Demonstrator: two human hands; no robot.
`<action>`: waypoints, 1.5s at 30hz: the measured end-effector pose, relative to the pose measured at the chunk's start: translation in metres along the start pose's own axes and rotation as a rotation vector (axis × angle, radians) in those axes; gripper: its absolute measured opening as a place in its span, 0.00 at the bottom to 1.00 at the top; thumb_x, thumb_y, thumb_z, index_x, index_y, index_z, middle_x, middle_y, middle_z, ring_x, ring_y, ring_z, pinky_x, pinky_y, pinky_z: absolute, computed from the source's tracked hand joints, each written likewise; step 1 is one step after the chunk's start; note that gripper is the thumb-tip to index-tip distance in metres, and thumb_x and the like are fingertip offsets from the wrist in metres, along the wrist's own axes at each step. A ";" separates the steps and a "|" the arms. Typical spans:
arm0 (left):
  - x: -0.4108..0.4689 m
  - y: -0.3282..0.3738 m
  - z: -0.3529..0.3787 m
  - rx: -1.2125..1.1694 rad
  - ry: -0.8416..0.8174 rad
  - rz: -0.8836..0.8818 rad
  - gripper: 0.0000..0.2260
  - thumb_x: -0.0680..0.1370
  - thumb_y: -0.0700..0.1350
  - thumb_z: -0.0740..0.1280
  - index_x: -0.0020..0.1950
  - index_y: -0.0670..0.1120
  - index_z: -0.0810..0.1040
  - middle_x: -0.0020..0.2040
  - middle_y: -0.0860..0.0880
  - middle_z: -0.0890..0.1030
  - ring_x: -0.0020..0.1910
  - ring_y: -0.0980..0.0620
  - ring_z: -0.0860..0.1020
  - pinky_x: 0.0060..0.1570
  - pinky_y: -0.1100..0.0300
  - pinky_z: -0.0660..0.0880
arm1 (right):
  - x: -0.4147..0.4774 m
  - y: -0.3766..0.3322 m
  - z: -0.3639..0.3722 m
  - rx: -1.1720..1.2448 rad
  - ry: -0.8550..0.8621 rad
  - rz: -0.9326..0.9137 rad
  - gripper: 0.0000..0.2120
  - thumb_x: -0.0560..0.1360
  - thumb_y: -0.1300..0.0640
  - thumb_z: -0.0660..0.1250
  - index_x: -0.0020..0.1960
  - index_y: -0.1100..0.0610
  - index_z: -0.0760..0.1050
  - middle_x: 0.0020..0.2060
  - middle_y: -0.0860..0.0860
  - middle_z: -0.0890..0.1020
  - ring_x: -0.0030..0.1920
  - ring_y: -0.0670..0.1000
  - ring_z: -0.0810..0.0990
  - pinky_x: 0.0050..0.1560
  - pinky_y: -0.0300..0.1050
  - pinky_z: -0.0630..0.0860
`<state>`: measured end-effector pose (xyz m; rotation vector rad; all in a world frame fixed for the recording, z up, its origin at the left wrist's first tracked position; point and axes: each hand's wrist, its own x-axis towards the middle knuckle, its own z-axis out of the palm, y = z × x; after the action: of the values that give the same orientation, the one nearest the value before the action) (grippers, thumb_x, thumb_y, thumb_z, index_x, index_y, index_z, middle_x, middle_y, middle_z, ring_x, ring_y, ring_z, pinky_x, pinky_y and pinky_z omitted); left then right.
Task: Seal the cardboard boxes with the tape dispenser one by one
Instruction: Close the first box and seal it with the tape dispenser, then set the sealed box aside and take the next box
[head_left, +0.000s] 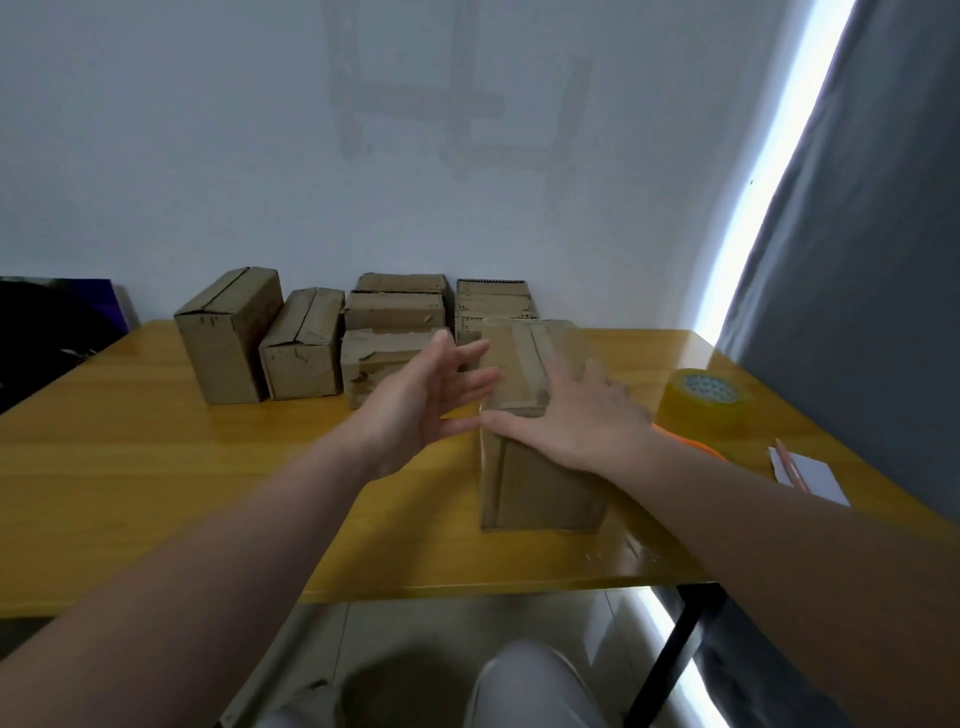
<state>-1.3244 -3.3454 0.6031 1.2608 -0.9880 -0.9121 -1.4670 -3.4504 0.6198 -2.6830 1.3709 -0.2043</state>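
Right hand (576, 415) lies flat, fingers spread, on top of the taped cardboard box (540, 467) near the tabletop's front edge, probably smoothing tape down. Left hand (421, 405) hovers open beside it, holding nothing. Tape dispenser (704, 402) sits idle by the right edge.

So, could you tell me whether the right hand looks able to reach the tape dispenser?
Probably yes: the right hand rests flat on the near box, holding nothing, and the tape dispenser sits on the table just beside it, with nothing between them.
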 end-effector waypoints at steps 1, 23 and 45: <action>0.000 0.002 -0.004 0.009 0.012 -0.022 0.25 0.80 0.61 0.49 0.72 0.52 0.68 0.64 0.50 0.77 0.62 0.53 0.76 0.58 0.54 0.76 | 0.006 -0.006 0.002 -0.006 -0.066 0.047 0.54 0.61 0.19 0.57 0.77 0.45 0.46 0.76 0.57 0.49 0.73 0.68 0.52 0.67 0.69 0.60; 0.078 0.035 -0.026 1.309 0.112 0.046 0.18 0.80 0.51 0.62 0.69 0.48 0.72 0.67 0.47 0.75 0.64 0.49 0.73 0.62 0.54 0.70 | 0.121 0.044 -0.076 0.066 0.492 0.157 0.41 0.61 0.30 0.65 0.70 0.44 0.62 0.65 0.55 0.63 0.62 0.66 0.64 0.61 0.60 0.62; 0.294 -0.056 -0.022 1.548 0.028 -0.106 0.36 0.73 0.58 0.69 0.77 0.53 0.57 0.75 0.50 0.61 0.72 0.46 0.61 0.71 0.45 0.60 | 0.327 0.210 0.008 -0.101 0.215 0.218 0.31 0.70 0.34 0.62 0.69 0.48 0.65 0.70 0.56 0.63 0.70 0.66 0.57 0.66 0.70 0.56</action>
<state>-1.2083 -3.6205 0.5723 2.5673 -1.6769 -0.0160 -1.4433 -3.8380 0.5977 -2.6253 1.7669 -0.4221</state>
